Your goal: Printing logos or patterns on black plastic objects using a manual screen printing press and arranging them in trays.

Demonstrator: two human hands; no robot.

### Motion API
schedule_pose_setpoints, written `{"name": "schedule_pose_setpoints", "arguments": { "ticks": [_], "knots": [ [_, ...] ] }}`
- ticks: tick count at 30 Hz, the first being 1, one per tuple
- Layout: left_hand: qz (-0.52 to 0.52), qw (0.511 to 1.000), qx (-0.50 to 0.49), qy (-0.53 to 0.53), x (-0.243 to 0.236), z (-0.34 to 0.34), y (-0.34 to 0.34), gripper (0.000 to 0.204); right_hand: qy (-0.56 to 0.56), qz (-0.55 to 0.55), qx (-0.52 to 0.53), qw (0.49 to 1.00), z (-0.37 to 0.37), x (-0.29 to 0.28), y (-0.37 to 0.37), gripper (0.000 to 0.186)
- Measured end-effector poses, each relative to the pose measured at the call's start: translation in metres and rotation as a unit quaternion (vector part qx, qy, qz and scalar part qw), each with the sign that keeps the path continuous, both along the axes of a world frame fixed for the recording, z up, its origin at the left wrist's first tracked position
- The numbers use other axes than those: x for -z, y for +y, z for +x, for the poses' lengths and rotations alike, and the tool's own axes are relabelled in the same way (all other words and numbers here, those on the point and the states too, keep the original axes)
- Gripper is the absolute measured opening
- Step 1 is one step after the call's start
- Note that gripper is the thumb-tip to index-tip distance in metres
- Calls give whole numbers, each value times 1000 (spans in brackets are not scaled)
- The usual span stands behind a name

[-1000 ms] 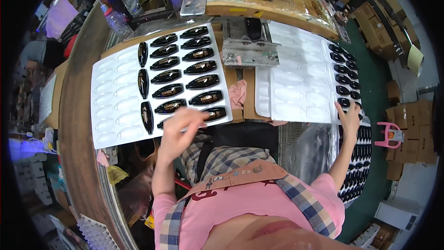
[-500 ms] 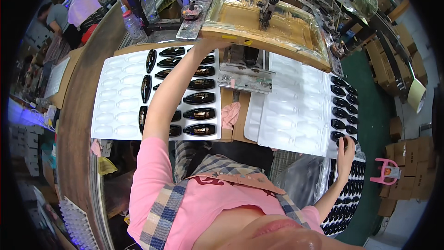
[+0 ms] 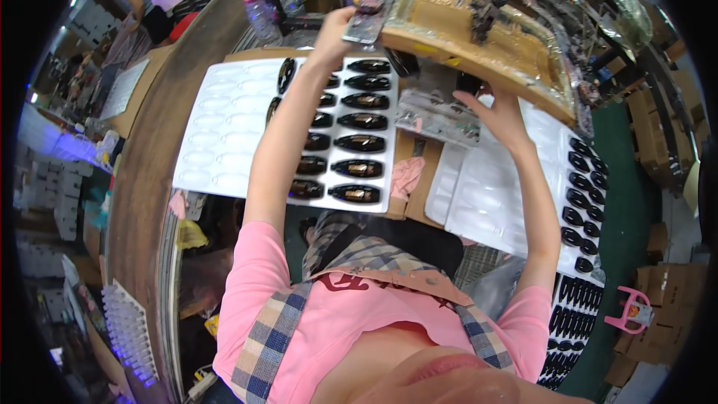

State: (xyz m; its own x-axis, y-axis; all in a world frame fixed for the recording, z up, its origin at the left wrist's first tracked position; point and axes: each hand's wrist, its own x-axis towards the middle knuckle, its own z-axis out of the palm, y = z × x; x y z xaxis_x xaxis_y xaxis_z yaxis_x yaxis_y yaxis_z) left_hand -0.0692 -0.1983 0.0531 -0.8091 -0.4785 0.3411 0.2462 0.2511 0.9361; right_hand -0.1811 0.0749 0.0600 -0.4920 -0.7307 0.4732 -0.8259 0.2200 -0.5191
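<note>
Left hand (image 3: 334, 30) grips a clear strip (image 3: 366, 22) at the fixture's edge (image 3: 419, 43); right hand's (image 3: 493, 108) grip unclear.

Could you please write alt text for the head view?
A person in a pink top reaches forward: left hand at a metal fixture, right hand beside a clear plastic part. Below lies a white tray of glossy black oval pieces.

The left forearm covers several pockets of the white tray (image 3: 224, 135) of dark oval pieces. Beyond that tray, the left hand (image 3: 334, 30) has its fingertips hidden behind a clear plastic piece (image 3: 372, 16). The right hand (image 3: 499, 114) has its fingers hidden under the tan wrapped platform (image 3: 456, 26).
</note>
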Motion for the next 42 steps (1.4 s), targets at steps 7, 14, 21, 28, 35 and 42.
{"name": "schedule_pose_setpoints", "arguments": {
  "ticks": [7, 14, 21, 28, 35, 42],
  "knots": [
    [73, 989, -128, 5, 37, 122, -81, 25, -54, -13, -55, 997, 5, 16, -18, 50],
    [68, 938, -340, -11, 76, 174, -159, 21, -10, -25, -10, 1000, 22, 16, -1, 59],
    [51, 889, -454, -24, 143, 140, -223, 16, -48, -17, 108, 993, 11, 20, 84, 60],
    [61, 869, -485, -72, 182, 116, -247, 18, -58, 6, 277, 959, 12, 25, 170, 50],
    [-95, 850, -469, -220, 203, 107, -275, 23, -49, -1, 325, 944, 13, 22, 214, 46],
    [-229, 795, -467, -310, 182, 97, -262, 27, -52, 116, 407, 904, -4, 33, 266, 46]
  ]
}}
